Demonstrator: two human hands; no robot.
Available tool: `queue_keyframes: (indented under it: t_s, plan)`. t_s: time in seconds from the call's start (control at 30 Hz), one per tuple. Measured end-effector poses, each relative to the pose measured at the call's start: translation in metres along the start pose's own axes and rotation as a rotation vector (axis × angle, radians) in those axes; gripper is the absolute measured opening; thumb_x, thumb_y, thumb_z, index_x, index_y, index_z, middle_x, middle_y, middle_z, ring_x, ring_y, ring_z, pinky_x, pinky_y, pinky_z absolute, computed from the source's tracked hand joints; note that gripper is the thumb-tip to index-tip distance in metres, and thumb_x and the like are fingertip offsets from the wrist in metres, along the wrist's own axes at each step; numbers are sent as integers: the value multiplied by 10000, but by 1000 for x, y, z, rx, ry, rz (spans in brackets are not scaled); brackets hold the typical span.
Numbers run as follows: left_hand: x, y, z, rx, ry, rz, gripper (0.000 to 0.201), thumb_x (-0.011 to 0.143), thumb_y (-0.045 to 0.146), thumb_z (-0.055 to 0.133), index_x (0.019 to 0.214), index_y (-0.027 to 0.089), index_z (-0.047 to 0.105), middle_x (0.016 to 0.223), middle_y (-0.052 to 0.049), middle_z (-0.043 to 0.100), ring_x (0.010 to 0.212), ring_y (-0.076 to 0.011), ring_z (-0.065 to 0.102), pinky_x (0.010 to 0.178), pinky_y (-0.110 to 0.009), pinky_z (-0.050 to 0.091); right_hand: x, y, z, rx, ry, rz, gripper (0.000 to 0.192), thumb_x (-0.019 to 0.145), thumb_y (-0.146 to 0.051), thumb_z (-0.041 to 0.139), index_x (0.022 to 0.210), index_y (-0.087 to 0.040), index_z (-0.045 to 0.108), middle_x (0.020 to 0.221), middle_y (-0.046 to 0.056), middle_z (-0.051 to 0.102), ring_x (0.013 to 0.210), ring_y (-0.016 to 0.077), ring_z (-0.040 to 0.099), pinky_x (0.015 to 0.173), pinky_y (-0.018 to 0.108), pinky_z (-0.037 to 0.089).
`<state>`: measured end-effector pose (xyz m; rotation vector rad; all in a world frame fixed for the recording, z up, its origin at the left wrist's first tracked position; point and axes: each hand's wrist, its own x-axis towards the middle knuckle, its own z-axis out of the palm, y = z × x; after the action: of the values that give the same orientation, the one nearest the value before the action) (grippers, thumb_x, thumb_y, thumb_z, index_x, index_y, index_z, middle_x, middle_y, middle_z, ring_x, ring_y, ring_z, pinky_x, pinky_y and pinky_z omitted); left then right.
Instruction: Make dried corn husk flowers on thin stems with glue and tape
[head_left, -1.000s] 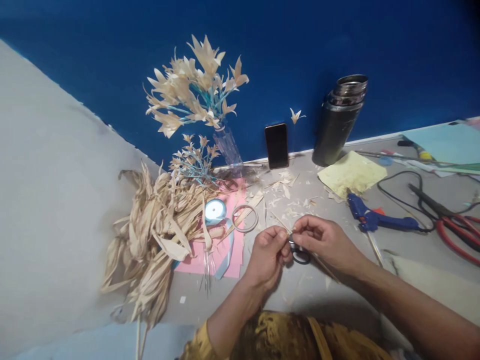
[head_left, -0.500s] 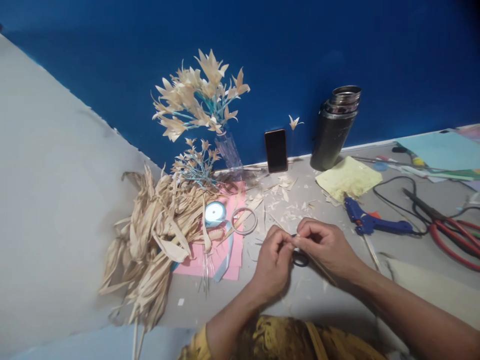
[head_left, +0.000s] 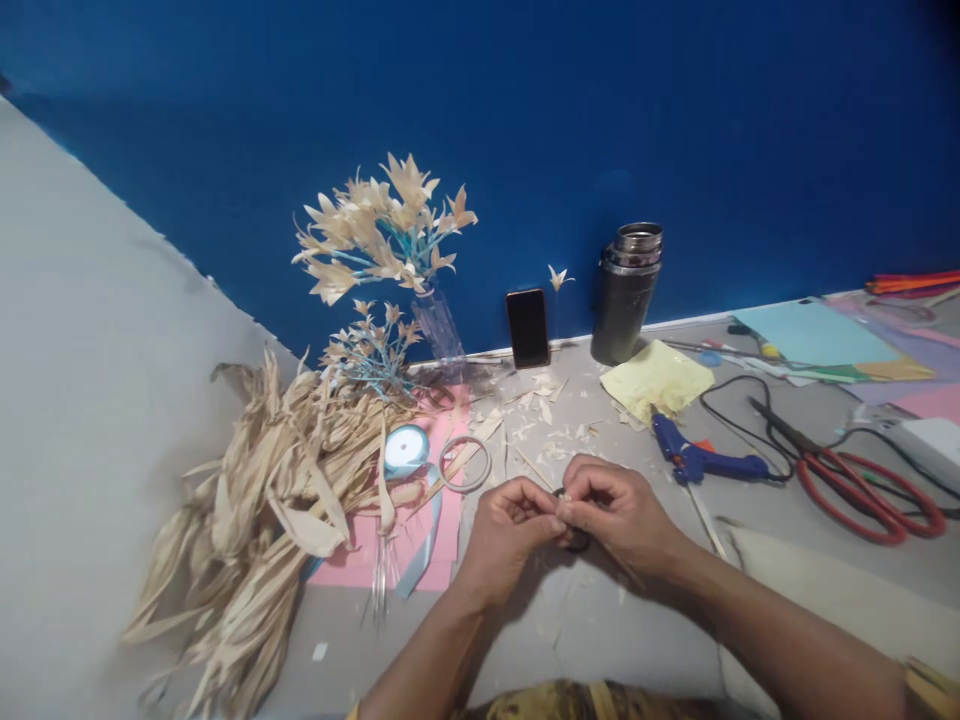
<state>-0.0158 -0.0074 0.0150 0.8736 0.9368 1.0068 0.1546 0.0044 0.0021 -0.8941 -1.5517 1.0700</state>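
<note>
Bare tabletop (head_left: 600,630) lies open at lower centre, below the hands. Left is blocked by the husk pile (head_left: 262,510) and tape ring (head_left: 465,464). Right, the glue gun (head_left: 697,460), its cord and the red scissors (head_left: 862,485) obstruct. Flask (head_left: 626,292) and phone (head_left: 527,328) stand along the rear wall.

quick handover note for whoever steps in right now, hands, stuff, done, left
Left hand and right hand meet fingertip to fingertip, pinching a thin husk strip; small black scissors sit under the right hand's grip.
Husk pile, ribbon spool and tape ring lie left; glue gun right.
Done: husk flowers in the vase.
Left: cannot tell.
</note>
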Motion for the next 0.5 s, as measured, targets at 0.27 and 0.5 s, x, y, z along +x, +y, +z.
queue_keyframes:
  t_s: [0.27, 0.5]
  plan:
    - [5, 9, 9, 126, 96, 0, 247, 598, 286, 920, 713, 149, 749, 608, -18, 678, 548, -118, 581, 575, -243, 446, 3, 1, -1, -141, 73, -146, 205, 841, -165, 716, 661, -199, 625, 688, -9, 595, 639, 132, 566, 602, 249, 423]
    - [20, 7, -1, 218, 129, 15, 149, 620, 213, 866, 690, 147, 753, 562, -6, 645, 550, -112, 547, 574, -238, 426, 5, 12, 4, -99, 117, -125, 297, 918, -443, 690, 1077, -200, 628, 806, -14, 629, 513, 86, 442, 492, 225, 393]
